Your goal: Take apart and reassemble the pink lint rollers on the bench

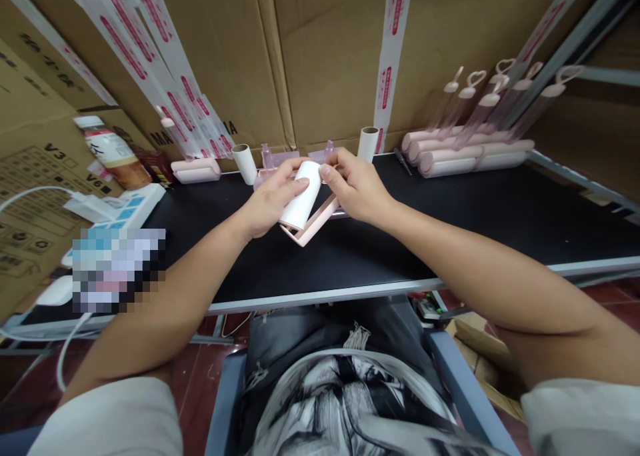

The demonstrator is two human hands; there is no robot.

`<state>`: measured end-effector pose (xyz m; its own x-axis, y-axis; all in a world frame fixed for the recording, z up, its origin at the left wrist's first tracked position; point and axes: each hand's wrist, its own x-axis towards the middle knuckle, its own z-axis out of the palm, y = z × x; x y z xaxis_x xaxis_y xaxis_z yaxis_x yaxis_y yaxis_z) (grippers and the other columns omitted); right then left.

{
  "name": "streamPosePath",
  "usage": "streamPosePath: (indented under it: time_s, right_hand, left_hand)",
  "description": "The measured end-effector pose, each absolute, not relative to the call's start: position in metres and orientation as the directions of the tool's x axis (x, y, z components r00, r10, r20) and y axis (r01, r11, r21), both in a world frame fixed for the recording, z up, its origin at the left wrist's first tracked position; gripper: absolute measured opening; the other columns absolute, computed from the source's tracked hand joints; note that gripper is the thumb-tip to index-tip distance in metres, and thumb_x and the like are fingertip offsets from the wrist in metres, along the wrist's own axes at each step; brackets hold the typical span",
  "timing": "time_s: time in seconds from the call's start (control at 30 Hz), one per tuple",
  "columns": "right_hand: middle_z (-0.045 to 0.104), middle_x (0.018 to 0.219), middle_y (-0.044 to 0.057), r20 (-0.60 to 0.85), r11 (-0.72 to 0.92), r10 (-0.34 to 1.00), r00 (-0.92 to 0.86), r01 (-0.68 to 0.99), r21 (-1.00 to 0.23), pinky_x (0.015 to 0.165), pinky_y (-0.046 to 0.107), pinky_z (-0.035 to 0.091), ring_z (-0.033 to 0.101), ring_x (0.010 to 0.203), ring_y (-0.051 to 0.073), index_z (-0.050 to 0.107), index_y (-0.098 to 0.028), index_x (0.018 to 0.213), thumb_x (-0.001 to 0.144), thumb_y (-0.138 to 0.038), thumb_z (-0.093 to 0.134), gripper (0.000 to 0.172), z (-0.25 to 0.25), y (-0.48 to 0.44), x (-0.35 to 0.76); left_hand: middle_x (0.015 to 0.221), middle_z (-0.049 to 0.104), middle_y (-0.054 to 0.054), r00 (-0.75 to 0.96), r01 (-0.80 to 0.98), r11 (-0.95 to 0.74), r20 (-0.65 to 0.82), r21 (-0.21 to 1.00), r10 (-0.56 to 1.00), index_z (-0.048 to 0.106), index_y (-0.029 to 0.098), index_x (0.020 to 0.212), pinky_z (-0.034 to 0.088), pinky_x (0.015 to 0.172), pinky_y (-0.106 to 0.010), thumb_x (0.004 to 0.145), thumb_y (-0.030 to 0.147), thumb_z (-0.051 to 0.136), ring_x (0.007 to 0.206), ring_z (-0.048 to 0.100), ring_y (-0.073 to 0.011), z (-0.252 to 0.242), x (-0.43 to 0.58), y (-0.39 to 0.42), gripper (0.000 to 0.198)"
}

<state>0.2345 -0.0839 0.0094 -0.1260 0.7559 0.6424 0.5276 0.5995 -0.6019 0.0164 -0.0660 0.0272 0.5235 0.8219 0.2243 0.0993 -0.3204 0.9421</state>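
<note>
Honestly, the white tube point(303, 196), gripped by the left hand point(267, 199) above the black tabletop point(255, 273), looks light, stiff and slick, so hold it mid-barrel, though I can't tell whether the right hand point(357, 186) pinches it or the pink frame point(317, 224).

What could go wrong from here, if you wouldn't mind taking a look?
The smooth-looking white cylinder might slip from the left hand, since it is held at a tilt over the pink frame.
The upright white tube just beyond that hand could be knocked over.
The bottle stands close to the power strip, so a bump might topple it onto the sockets.
</note>
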Motion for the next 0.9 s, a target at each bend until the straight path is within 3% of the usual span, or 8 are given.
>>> streamPosePath:
  time_s: [0.33, 0.5, 0.63, 0.77, 0.9]
  right_hand:
    - [0.064, 0.075, -0.001, 0.593, 0.594, 0.795, -0.13, 0.366, -0.716, 0.065, 0.033, 0.041, 0.056, 0.067, 0.017, 0.058, -0.025, 0.095, 0.099, -0.087, 0.051, 0.062, 0.005, -0.077, 0.232]
    - [0.071, 0.085, 0.004, 0.588, 0.597, 0.796, -0.147, 0.351, -0.721, 0.075, 0.034, 0.048, 0.064, 0.079, 0.02, 0.066, -0.02, 0.097, 0.105, -0.075, 0.052, 0.057, 0.0, -0.069, 0.231]
    - [0.077, 0.097, 0.008, 0.612, 0.632, 0.771, -0.177, 0.334, -0.7, 0.085, 0.036, 0.052, 0.07, 0.092, 0.023, 0.073, -0.018, 0.105, 0.11, -0.063, 0.049, 0.051, 0.001, -0.071, 0.231]
    - [0.078, 0.097, 0.009, 0.641, 0.651, 0.751, -0.158, 0.34, -0.679, 0.086, 0.038, 0.052, 0.07, 0.092, 0.024, 0.074, -0.017, 0.102, 0.112, -0.06, 0.046, 0.052, 0.003, -0.076, 0.228]
    - [0.076, 0.091, 0.007, 0.631, 0.63, 0.763, -0.142, 0.382, -0.676, 0.086, 0.038, 0.051, 0.069, 0.09, 0.024, 0.07, -0.02, 0.093, 0.112, -0.062, 0.043, 0.054, 0.005, -0.08, 0.224]
  left_hand:
    - [0.114, 0.065, -0.003, 0.563, 0.102, -0.337, 0.225, 0.936, 0.795, 0.056, 0.024, 0.137, 0.048, 0.073, -0.028, 0.09, 0.052, 0.073, 0.089, 0.059, -0.0196, 0.026, 0.011, -0.061, 0.057]
    - [0.112, 0.063, -0.002, 0.521, 0.162, -0.385, 0.253, 0.909, 0.815, 0.049, 0.027, 0.136, 0.049, 0.073, -0.03, 0.09, 0.05, 0.065, 0.089, 0.059, -0.0204, 0.021, 0.012, -0.058, 0.054]
    - [0.114, 0.061, -0.004, 0.526, 0.154, -0.432, 0.297, 0.888, 0.797, 0.044, 0.028, 0.136, 0.048, 0.071, -0.029, 0.092, 0.061, 0.066, 0.087, 0.059, -0.02, 0.02, 0.015, -0.058, 0.059]
    - [0.118, 0.057, -0.005, 0.577, 0.123, -0.503, 0.35, 0.856, 0.738, 0.044, 0.028, 0.131, 0.049, 0.074, -0.027, 0.087, 0.063, 0.077, 0.095, 0.059, -0.0196, 0.019, 0.015, -0.059, 0.066]
    - [0.114, 0.055, -0.003, 0.597, 0.155, -0.491, 0.315, 0.857, 0.738, 0.043, 0.028, 0.13, 0.048, 0.071, -0.026, 0.089, 0.061, 0.076, 0.09, 0.057, -0.018, 0.02, 0.012, -0.059, 0.063]
